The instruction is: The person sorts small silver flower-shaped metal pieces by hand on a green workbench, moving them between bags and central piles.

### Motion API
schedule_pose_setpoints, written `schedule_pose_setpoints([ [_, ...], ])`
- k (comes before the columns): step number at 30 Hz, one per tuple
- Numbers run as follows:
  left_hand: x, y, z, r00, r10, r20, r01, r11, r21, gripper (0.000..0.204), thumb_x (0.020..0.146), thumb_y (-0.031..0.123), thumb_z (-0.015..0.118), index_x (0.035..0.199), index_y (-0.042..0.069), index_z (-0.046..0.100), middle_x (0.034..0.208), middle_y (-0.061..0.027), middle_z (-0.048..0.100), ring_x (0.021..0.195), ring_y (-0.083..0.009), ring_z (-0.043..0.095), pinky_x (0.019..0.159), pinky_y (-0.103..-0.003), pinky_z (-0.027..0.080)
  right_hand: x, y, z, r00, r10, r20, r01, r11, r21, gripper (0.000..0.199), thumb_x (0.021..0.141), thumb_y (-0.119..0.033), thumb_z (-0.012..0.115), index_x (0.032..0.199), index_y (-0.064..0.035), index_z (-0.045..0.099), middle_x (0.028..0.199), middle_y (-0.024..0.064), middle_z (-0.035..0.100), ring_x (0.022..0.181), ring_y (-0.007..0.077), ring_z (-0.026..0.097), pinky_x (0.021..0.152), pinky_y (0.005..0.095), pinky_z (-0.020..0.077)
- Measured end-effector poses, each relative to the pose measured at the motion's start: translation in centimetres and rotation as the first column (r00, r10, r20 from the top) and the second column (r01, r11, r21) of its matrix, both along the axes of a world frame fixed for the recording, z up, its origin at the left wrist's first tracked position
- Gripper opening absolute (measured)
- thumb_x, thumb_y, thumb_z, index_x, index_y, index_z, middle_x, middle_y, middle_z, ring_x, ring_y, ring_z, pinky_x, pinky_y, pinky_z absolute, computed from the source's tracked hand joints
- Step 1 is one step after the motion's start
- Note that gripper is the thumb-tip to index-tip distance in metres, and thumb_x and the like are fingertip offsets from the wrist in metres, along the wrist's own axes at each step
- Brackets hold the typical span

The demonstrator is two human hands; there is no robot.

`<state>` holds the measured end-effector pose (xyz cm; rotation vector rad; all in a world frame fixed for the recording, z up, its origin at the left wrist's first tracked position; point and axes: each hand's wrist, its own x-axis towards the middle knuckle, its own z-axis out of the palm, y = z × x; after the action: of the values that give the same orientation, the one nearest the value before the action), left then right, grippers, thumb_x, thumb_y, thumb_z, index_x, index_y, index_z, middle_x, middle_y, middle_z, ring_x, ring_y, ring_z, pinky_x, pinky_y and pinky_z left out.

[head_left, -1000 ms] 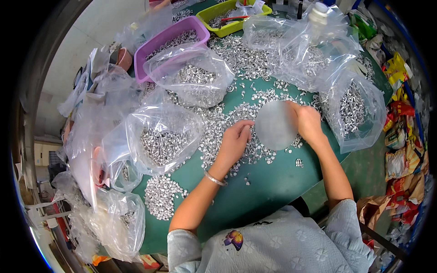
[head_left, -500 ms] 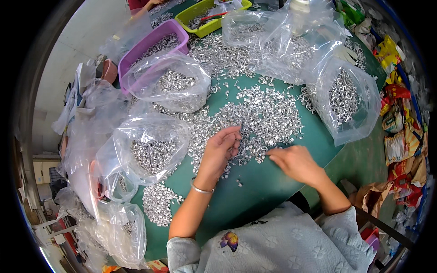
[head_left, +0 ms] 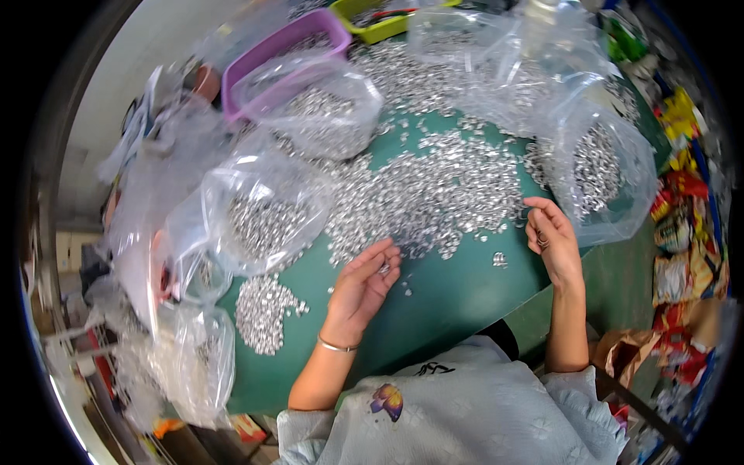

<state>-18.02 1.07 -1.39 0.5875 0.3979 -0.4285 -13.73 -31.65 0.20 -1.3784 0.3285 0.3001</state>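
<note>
My left hand (head_left: 363, 288), with a silver bangle at the wrist, is half curled at the near edge of a wide heap of small curved silvery metal pieces (head_left: 434, 186). A small metal piece (head_left: 384, 269) shows between its fingers. Over to the right, my right hand (head_left: 555, 239) is raised beside the heap, its fingers bent around one or more small curved metal pieces (head_left: 542, 239). Between the hands, a few loose pieces (head_left: 499, 260) lie on the green tabletop (head_left: 457, 298).
Open clear plastic bags of metal pieces stand left (head_left: 263, 221), upper left (head_left: 325, 116) and right (head_left: 601, 170). A purple basin (head_left: 232, 85) and a yellow-green basin (head_left: 384, 29) are at the back. A separate small pile of pieces (head_left: 263, 314) lies at left. Colourful packages (head_left: 682, 248) line the right side.
My right hand has moved right and up, away from the heap's near edge, and turned upward. My left hand has drawn back toward me. Several loose pieces now lie apart near the right hand.
</note>
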Motion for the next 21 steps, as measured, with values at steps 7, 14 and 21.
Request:
schedule_pose_setpoints([
  [7,-2.6,-0.3,1.5,0.994,0.099,-0.038,-0.100,0.994,-0.034,0.047,0.087,-0.007,0.043,0.135,-0.011,0.042,0.134,-0.0258,0.049,0.125,-0.0344,0.049,0.107,-0.042,0.042,-1.0,1.5,-1.0,0.987,0.159,-0.012,-0.090,0.622,0.777,0.050,0.076,0.012,0.046,0.125,0.0004,0.053,0.120,0.0140,0.060,0.109,0.0272,0.056,0.092,0.0358,0.0433],
  [14,-5.1,-0.4,2.4,0.991,0.128,0.022,-0.128,0.992,-0.012,0.050,0.085,-0.010,0.042,0.135,-0.013,0.041,0.140,-0.0293,0.044,0.131,-0.0378,0.044,0.112,-0.045,0.036,-3.2,4.4,0.1,0.919,0.381,-0.098,-0.153,0.577,0.802,0.042,0.087,0.007,0.054,0.128,0.0025,0.052,0.121,0.0162,0.060,0.119,0.0323,0.055,0.103,0.0419,0.0424],
  [21,-7.9,1.0,1.4,0.976,0.216,-0.003,-0.216,0.976,-0.037,0.048,0.085,-0.012,0.046,0.133,-0.013,0.043,0.136,-0.0286,0.047,0.126,-0.0369,0.049,0.110,-0.045,0.040,5.0,4.5,6.9,0.980,-0.063,0.191,-0.062,0.810,0.583,0.028,0.090,0.001,0.056,0.118,0.0059,0.055,0.103,0.0116,0.063,0.094,0.0199,0.062,0.080,0.0304,0.0531],
])
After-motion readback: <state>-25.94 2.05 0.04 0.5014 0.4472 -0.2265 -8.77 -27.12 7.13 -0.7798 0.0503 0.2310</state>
